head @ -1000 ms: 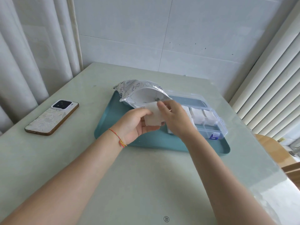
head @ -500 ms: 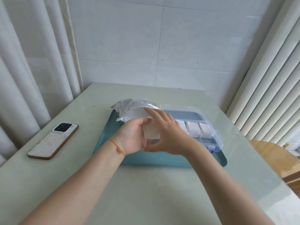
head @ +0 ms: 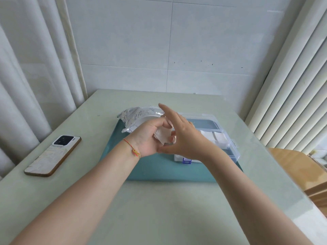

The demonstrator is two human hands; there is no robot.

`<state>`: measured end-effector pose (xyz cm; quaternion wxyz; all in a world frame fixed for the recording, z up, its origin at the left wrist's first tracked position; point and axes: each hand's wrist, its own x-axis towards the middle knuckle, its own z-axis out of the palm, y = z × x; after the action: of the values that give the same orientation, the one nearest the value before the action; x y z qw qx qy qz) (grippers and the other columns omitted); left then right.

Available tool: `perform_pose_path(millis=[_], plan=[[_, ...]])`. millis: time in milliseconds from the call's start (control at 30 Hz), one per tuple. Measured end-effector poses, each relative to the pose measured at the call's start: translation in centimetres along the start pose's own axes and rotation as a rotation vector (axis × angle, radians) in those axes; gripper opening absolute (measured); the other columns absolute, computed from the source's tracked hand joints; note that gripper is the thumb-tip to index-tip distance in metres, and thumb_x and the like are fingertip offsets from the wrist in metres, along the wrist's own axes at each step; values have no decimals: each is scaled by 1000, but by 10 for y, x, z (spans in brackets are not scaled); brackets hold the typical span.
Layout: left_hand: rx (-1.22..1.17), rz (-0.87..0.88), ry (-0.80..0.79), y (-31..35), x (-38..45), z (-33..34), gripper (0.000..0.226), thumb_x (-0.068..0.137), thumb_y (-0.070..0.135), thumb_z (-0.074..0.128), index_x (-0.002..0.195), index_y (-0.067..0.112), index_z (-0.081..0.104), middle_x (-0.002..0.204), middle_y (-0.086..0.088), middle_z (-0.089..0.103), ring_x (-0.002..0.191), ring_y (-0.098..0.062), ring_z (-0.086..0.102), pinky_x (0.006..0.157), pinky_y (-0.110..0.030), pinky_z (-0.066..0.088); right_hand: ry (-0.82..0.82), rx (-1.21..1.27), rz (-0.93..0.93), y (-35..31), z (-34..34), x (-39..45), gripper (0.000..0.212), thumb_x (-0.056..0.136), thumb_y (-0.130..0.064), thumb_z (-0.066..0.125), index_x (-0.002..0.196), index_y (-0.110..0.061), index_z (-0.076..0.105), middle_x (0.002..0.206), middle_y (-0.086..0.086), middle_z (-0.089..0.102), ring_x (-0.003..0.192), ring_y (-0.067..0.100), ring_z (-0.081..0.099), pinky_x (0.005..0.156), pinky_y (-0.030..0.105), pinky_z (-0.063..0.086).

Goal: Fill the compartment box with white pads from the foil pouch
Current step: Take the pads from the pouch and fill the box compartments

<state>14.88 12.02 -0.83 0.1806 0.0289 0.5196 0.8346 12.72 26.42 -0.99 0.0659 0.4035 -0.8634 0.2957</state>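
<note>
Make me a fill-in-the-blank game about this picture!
1. The left hand holds a white ____.
2. The clear plastic compartment box sits on a ____ tray.
3. The phone lies on the ____ side of the table.

Missing words: pad; teal; left

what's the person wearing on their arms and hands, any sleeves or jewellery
Both forearms are bare, with no sleeves in view. The left hand has a thin red-and-orange string bracelet with a small knot charm at its wrist. The right hand shows no rings, watch or gloves.
</note>
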Motion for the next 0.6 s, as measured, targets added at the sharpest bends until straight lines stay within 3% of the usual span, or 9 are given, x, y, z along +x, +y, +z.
perform_pose_path(millis=[100,167,267,333,400,533,600], plan=[[-1,-40,-34,0,6,1,21,74,9,56,91,20,60,87,0,58,77,-16,50,65,-26,47,61,114,0,1,1,1,111,71,-20,80,155,-35,8,117,-7,50,90,4,53,85,36,45],[-46,-48,-10,-1,10,0,18,79,7,57,86,22,62,87,1,56,75,-13,47,65,-23,45,95,150,7,3,1,0,111,71,-17,78,154,-37,7,118,-7,49,95,14,56,88,38,46],[-24,-54,66,-3,12,-1,8,84,13,64,84,20,61,73,3,53,65,-11,49,55,-21,45,68,194,15,4,1,0,119,67,-23,84,153,-44,4,128,-6,47,105,15,56,97,45,46],[42,-65,36,-3,12,1,17,77,16,72,89,19,61,74,2,57,65,-13,55,57,-22,47,53,195,18,7,4,2,120,67,-20,84,153,-42,4,123,-5,51,97,22,60,91,48,50],[57,-64,6,-1,12,3,12,74,19,68,85,19,62,72,2,64,65,-12,64,57,-21,51,69,201,3,10,6,2,116,70,-15,81,154,-39,6,117,-4,55,90,26,61,84,49,53],[34,-71,33,-1,12,2,14,70,17,71,80,19,62,72,0,62,67,-14,63,55,-23,51,55,187,-18,11,0,-1,115,70,-19,82,154,-39,6,138,-2,49,89,-12,52,91,42,48],[49,-93,40,-2,14,-1,22,67,16,77,83,21,63,80,-2,57,75,-16,57,61,-25,50,37,184,-16,10,-1,-1,118,70,-20,85,154,-38,5,132,-6,51,85,-9,52,86,34,46]])
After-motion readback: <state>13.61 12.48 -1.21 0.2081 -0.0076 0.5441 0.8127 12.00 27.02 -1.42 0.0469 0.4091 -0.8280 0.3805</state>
